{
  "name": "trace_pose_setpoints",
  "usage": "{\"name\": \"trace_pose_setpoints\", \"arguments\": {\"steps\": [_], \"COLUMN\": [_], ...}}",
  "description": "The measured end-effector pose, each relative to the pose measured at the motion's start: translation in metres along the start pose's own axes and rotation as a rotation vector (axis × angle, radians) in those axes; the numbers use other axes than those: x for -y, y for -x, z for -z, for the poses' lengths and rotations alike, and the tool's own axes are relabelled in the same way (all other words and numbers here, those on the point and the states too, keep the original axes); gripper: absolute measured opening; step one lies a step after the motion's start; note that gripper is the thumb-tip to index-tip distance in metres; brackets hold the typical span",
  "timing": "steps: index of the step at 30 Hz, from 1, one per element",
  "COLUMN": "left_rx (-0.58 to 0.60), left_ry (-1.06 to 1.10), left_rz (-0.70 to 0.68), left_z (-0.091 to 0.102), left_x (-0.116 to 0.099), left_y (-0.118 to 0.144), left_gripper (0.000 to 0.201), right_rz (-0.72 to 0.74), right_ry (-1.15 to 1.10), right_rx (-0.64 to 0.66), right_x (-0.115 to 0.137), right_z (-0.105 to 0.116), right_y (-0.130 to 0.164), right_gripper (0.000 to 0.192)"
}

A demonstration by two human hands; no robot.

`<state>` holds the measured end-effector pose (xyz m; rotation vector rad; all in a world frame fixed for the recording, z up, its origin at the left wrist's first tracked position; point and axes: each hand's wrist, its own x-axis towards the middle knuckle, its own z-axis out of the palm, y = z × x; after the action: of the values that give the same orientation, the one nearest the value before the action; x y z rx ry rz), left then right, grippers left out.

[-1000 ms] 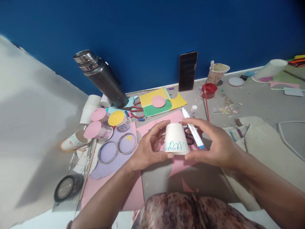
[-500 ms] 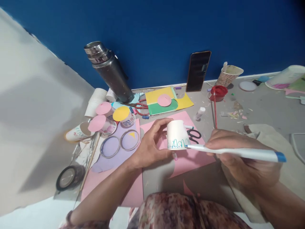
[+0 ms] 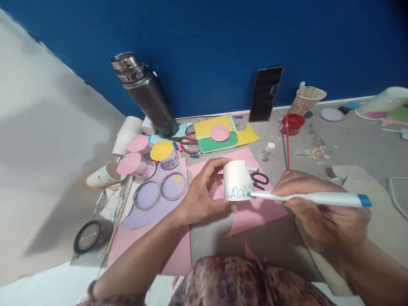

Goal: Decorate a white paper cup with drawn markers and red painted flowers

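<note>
One paper cup (image 3: 237, 179) | one marker (image 3: 310, 198) | left hand (image 3: 200, 193) fingers gripping cup sides | right hand (image 3: 321, 210) fingers pinching marker, tip touching cup rim

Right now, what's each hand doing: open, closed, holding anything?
Left hand: closed around the upturned white paper cup.
Right hand: closed on the white marker, its tip at the cup's rim.

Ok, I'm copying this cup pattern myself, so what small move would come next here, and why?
Probably turn the paper cup slightly with the left hand and draw on. The marker in the right hand has its tip at the cup's lower edge, at the right end of the teal squiggle band, where the visible squiggles run out.
</note>
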<state>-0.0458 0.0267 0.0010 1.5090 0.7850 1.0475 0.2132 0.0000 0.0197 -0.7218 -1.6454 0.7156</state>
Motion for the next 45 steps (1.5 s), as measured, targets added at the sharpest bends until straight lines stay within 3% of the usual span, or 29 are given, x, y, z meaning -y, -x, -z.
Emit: {"name": "trace_pose_setpoints", "arguments": {"steps": [5,11,17,21,27,41,45], "left_rx": [0.001,0.007,-0.009,-0.008,-0.012,-0.007,-0.009], "left_ry": [0.083,0.206,0.234,0.271,0.296,0.359,0.361], "left_rz": [0.002,0.05,0.111,0.129,0.153,0.135,0.143], "left_z": [-0.002,-0.004,-0.007,-0.009,-0.011,-0.013,-0.014], "left_x": [0.001,0.001,-0.001,-0.002,-0.004,0.0,-0.001], "left_y": [-0.001,-0.002,-0.001,-0.001,-0.001,-0.001,-0.001], "left_gripper": [0.081,0.079,0.079,0.081,0.08,0.079,0.079], "right_rz": [0.016,0.114,0.043,0.075,0.035,0.09,0.065], "right_ry": [0.016,0.009,0.005,-0.011,0.019,0.008,0.019], "right_rx": [0.097,0.004,0.089,0.018,0.055,-0.085,-0.01], "right_x": [-0.002,-0.002,-0.003,-0.003,-0.002,0.003,0.002], "right_z": [0.003,0.003,0.004,0.004,0.005,0.002,0.003], "right_y": [-0.001,-0.004,-0.002,-0.003,-0.004,-0.006,-0.005], "right_gripper": [0.026,0.032,0.026,0.027,0.025,0.023,0.023]}}
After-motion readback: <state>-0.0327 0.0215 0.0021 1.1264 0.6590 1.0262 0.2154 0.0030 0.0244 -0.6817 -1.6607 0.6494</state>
